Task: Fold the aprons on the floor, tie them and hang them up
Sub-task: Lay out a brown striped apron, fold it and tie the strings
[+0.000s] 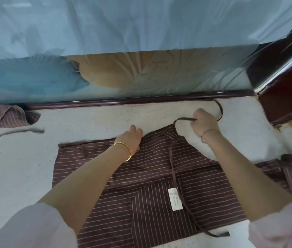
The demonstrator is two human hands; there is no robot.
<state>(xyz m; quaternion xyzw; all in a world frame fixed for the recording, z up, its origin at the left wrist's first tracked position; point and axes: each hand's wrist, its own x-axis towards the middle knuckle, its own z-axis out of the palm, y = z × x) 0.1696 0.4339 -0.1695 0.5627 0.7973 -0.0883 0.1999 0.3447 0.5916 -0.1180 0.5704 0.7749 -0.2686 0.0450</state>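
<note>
While right hand (pixel 204 124) grips the thin brown strap (pixel 182 119), left hand (pixel 132 138) presses, seemingly flat-fingered, the far edge of the brown white-striped cloth apron (pixel 141 176). Apron spread on pale speckled floor (pixel 88 120), near dark bed rail (pixel 141 100).

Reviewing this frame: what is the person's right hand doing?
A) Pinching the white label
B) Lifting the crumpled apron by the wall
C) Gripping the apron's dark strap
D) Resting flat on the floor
C: the right hand has its fingers curled round the dark strap, while the left hand presses on the apron.
</note>
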